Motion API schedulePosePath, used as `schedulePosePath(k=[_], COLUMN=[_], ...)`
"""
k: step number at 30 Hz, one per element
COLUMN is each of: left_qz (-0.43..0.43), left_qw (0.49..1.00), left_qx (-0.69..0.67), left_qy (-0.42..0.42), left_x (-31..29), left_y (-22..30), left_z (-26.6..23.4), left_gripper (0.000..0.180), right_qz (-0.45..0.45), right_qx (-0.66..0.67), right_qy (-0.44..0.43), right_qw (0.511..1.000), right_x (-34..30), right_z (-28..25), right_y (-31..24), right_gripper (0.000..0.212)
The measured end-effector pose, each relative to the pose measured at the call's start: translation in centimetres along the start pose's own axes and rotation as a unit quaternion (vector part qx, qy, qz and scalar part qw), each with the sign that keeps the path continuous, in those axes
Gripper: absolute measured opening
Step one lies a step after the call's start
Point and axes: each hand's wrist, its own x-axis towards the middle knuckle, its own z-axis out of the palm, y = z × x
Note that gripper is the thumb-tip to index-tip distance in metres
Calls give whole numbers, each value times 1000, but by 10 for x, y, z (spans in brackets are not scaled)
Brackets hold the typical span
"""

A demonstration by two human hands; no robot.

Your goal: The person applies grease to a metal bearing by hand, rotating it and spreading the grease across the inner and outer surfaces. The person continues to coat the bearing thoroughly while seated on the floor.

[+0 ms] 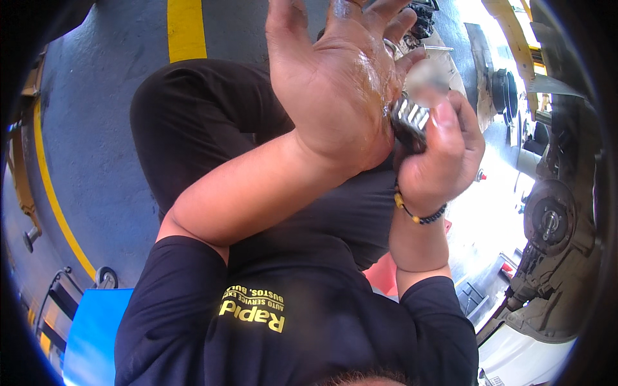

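My left hand [341, 96] is raised palm up at the upper middle, its fingers stretched out and apart. Shiny grease streaks the side of its palm, and a ring sits on one finger. In my right hand [444, 141] is a dark roller bearing [411, 116] with bright slanted rollers, pinched between thumb and fingers. The bearing presses against or lies very close to the greasy edge of the left palm; their exact contact is hidden. A blurred patch covers part of the right fingertips. A beaded bracelet [421, 219] circles my right wrist.
At the right stand a wheel hub [550, 219] and the underside of a vehicle. Dark greasy parts [421, 19] lie beyond my hands. A blue panel [96, 338] is at the lower left. Yellow stripes [187, 32] mark the grey floor. My bent knee [187, 103] is below.
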Motion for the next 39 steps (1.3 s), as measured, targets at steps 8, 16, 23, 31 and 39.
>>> schedulePosePath(k=[8, 16, 23, 31, 39], left_qz=[-14, -9, -17, -34, -13], left_qw=[1000, 1000, 1000, 999, 1000], left_qx=[-4, 2, -15, 35, 20], left_qy=[-5, -6, -16, -23, 4], left_x=[0, 0, -1, -1, 0], left_y=[-3, -5, -5, -7, -7], left_z=[2, 0, -3, 7, 8], left_gripper=[90, 93, 96, 96, 95], right_qz=[-213, -116, -36, -165, -190], right_qx=[-283, -64, -136, -222, -222], right_qy=[59, 73, 5, 13, 49], right_qw=[933, 989, 990, 961, 955], right_x=[14, 8, 2, 18, 18], right_z=[-22, -21, -1, -17, -26], right_y=[26, 26, 2, 17, 20], right_gripper=[21, 24, 27, 15, 16])
